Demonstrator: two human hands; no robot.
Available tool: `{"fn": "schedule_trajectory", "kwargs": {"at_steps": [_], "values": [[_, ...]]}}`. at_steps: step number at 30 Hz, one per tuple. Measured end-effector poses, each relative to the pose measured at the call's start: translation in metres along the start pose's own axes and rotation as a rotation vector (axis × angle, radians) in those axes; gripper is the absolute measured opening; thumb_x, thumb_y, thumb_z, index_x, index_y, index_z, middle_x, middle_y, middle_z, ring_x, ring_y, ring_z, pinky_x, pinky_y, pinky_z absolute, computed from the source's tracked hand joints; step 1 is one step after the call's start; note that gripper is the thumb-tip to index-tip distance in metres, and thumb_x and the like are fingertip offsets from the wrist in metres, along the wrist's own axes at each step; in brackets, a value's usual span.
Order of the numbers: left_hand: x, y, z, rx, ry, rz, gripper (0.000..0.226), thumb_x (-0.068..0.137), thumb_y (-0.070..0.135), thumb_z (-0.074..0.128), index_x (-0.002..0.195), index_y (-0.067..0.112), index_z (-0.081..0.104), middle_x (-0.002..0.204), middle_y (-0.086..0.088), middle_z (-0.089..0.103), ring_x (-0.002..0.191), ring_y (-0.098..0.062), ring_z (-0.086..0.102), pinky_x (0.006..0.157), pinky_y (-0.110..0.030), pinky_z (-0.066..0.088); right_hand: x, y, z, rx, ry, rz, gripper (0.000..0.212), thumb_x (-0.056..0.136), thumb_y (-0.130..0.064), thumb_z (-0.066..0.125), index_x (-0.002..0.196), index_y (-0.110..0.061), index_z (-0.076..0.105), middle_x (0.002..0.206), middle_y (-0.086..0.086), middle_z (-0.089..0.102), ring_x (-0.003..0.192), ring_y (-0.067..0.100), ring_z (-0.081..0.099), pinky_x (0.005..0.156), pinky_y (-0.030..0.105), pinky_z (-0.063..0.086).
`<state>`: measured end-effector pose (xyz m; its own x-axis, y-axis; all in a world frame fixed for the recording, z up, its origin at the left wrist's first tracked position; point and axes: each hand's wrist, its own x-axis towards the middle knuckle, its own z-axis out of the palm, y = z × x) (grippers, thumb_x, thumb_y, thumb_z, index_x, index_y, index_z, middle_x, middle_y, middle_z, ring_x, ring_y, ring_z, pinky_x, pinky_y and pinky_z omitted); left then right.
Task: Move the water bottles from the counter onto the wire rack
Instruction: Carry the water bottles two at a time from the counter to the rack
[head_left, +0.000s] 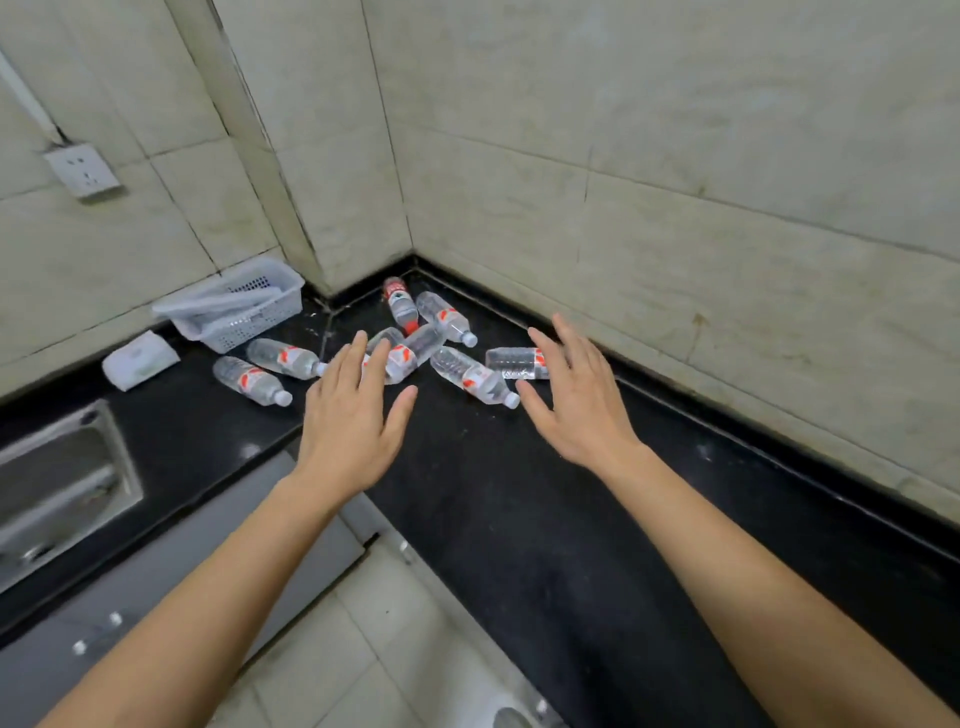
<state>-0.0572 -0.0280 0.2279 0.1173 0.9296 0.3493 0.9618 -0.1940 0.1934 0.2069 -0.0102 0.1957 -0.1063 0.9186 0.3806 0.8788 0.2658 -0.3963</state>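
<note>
We are holding left hand and right hand spread, empty, above glossy black counter. Clear ribbed water bottles are lying flat in the corner, axes scattered.

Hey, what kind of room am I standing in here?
Most likely a kitchen. A black stone counter runs into a tiled corner, a steel sink is set into it on the left, and a wall socket sits above. Water bottles lie scattered on the counter.
</note>
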Motion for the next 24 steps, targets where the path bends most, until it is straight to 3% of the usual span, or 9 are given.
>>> {"fn": "schedule_trajectory", "kwargs": {"at_steps": [6,10,15,20,24], "values": [[0.092,-0.044,0.058,-0.079,-0.113,0.011,0.063,0.1,0.041,0.052,0.151,0.007,0.037,0.159,-0.019,0.034,0.145,-0.037,0.034,0.114,-0.056,0.034,0.073,0.024,0.06,-0.035,-0.096,0.118,0.062,0.1,-0.037,0.056,0.154,-0.012,0.037,0.163,0.018,0.03,0.151,0.034,0.028,0.123,0.049,0.026],[0.12,-0.082,0.097,-0.114,-0.24,0.038,0.069,0.099,0.046,0.05,0.152,0.006,0.034,0.16,-0.017,0.033,0.147,-0.035,0.032,0.115,-0.054,0.034,0.106,0.019,0.097,-0.066,-0.193,0.154,0.06,0.098,-0.031,0.06,0.151,-0.009,0.041,0.157,0.02,0.039,0.146,0.034,0.036,0.118,0.047,0.032],[0.156,-0.133,0.161,-0.153,-0.449,0.059,0.077,0.097,0.043,0.057,0.154,0.001,0.027,0.162,-0.019,0.027,0.15,-0.035,0.026,0.117,-0.052,0.03,0.121,0.014,0.147,-0.155,-0.31,0.244,0.055,0.097,-0.03,0.057,0.147,-0.013,0.043,0.146,0.011,0.047,0.13,0.031,0.049,0.096,0.044,0.048],[0.194,-0.157,0.213,-0.164,-0.649,0.193,0.081,0.098,0.045,0.055,0.157,0.006,0.016,0.166,-0.017,0.015,0.153,-0.032,0.017,0.121,-0.049,0.025,0.116,0.013,0.184,-0.183,-0.468,0.536,0.069,0.096,-0.035,0.057,0.156,-0.016,0.029,0.157,0.011,0.036,0.145,0.031,0.034,0.111,0.046,0.041],[0.229,-0.15,0.243,-0.209,-0.716,0.296,0.08,0.097,0.043,0.056,0.158,0.007,0.016,0.165,-0.017,0.017,0.153,-0.032,0.017,0.12,-0.05,0.028,0.115,0.023,0.208,-0.097,-0.571,0.773,0.076,0.095,-0.035,0.06,0.158,-0.018,0.021,0.16,0.011,0.03,0.144,0.033,0.034,0.113,0.044,0.038]]}}
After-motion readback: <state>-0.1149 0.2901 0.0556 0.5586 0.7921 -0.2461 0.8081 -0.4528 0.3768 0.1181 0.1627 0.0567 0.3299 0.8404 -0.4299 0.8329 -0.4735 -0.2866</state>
